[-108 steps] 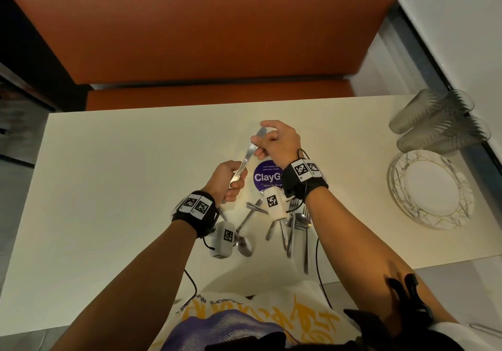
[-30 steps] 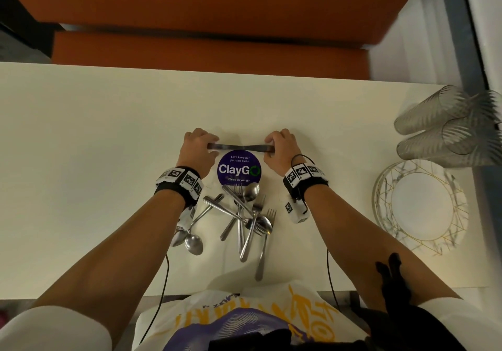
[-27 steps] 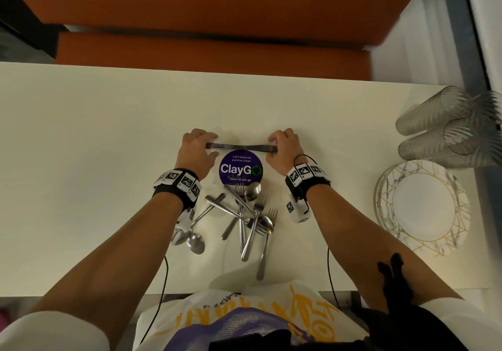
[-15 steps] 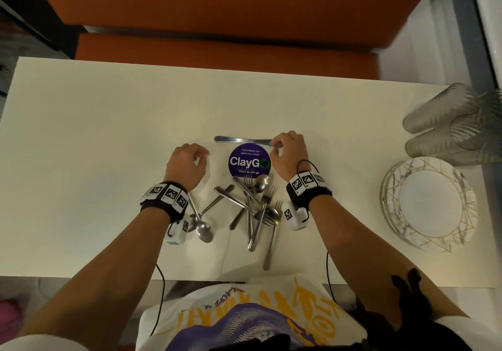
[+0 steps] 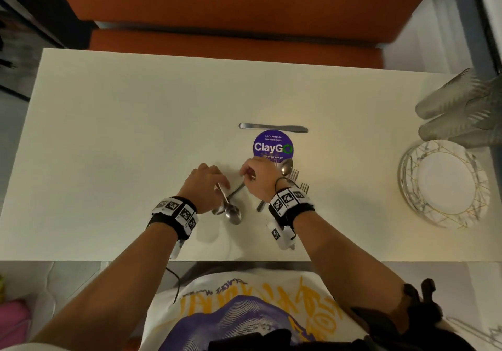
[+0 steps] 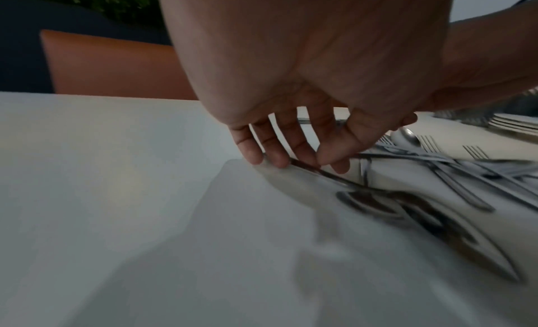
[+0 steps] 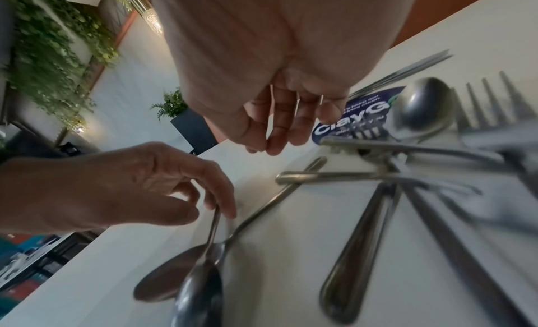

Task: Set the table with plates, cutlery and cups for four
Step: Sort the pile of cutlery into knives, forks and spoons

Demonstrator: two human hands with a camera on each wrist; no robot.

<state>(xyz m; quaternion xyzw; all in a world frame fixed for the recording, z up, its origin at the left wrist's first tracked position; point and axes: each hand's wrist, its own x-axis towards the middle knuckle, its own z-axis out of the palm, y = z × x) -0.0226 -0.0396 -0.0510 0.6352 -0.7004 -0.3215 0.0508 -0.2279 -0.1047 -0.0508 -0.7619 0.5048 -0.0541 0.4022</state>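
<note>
My left hand (image 5: pixel 217 185) pinches the handle of a spoon (image 5: pixel 233 213) between thumb and forefinger, its bowl still low by the table (image 5: pixel 122 133). The pinch shows plainly in the right wrist view, where the left hand (image 7: pixel 209 207) grips the spoon (image 7: pixel 201 286). A second spoon (image 7: pixel 163 279) lies crossed under it. My right hand (image 5: pixel 245 175) hovers over the handle ends of the cutlery pile (image 5: pixel 294 178), fingers pointing down with nothing between them (image 7: pixel 267 145). A knife (image 5: pixel 273 127) lies alone, crosswise, beyond the purple ClayGo sticker (image 5: pixel 273 145).
A stack of gold-patterned plates (image 5: pixel 472 166) sits at the table's right end, with ribbed cups (image 5: pixel 459 106) lying on their sides behind it. An orange bench (image 5: pixel 244 11) runs along the far side. The near table edge is just below my wrists.
Both hands let go of the knife, which stays beyond the sticker. They drew back to the cutlery pile, and my left hand took hold of a spoon handle.
</note>
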